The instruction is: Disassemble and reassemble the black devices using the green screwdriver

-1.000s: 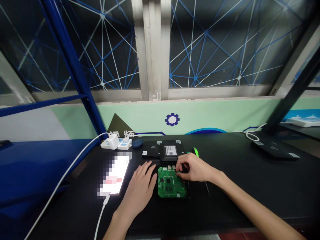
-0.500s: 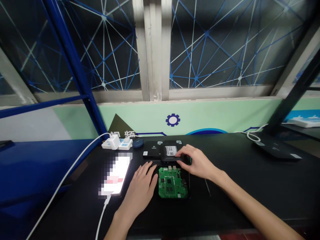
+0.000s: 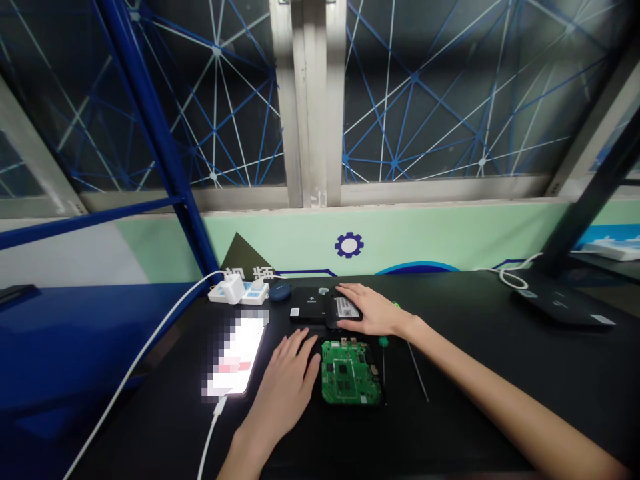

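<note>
A green circuit board lies in a black tray on the black table. My left hand rests flat beside the board's left edge, fingers spread, holding nothing. My right hand reaches further back and lies over a black device cover with a white label, fingers curved around its far and right edges. That cover sits partly on a second black box. A green-handled screwdriver lies just right of the board, partly hidden by my right wrist.
A lit phone on a white cable lies left of my left hand. A white power strip with a charger and a small dark round object sit at the back. A black device with a white cable rests far right.
My right hand left the circuit board's top edge and moved back onto the labelled black cover. My left hand stayed flat beside the board. The view shifted slightly.
</note>
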`<state>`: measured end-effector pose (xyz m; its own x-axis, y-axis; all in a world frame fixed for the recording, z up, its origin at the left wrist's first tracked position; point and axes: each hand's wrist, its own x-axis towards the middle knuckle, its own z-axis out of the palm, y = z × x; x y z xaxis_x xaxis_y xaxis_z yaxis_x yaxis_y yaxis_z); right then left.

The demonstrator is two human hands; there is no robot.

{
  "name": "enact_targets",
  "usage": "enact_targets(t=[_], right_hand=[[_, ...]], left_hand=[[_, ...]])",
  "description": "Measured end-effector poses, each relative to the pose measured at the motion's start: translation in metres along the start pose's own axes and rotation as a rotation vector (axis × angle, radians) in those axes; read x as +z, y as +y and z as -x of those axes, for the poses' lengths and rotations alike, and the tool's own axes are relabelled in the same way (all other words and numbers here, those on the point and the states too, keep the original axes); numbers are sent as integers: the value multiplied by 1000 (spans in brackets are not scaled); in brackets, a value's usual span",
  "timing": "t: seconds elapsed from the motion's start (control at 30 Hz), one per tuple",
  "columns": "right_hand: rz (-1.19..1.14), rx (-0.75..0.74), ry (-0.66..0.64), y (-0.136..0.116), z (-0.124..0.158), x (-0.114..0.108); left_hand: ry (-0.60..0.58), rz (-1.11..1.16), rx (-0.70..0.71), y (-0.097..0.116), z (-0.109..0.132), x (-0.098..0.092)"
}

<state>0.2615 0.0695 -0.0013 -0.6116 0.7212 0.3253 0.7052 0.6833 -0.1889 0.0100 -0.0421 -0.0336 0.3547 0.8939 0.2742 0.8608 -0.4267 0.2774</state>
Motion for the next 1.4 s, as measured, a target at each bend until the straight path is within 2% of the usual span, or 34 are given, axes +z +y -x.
enact_targets(t=[0.13, 0.7, 0.9, 1.13, 1.4], right_hand=[[-11, 1, -10, 4, 0, 7], [3, -24, 94, -6, 1, 6], [-13, -17, 127, -12, 4, -5], [-35, 9, 110, -37, 20, -23], [-114, -9, 31, -75, 46, -18]], left_hand=[[2, -12, 0, 0, 0, 1], [3, -5, 6, 0, -1, 2], [-5, -15, 18, -3, 0, 3], [30, -19, 50, -4, 1, 3], [64, -23, 74, -5, 1, 5]])
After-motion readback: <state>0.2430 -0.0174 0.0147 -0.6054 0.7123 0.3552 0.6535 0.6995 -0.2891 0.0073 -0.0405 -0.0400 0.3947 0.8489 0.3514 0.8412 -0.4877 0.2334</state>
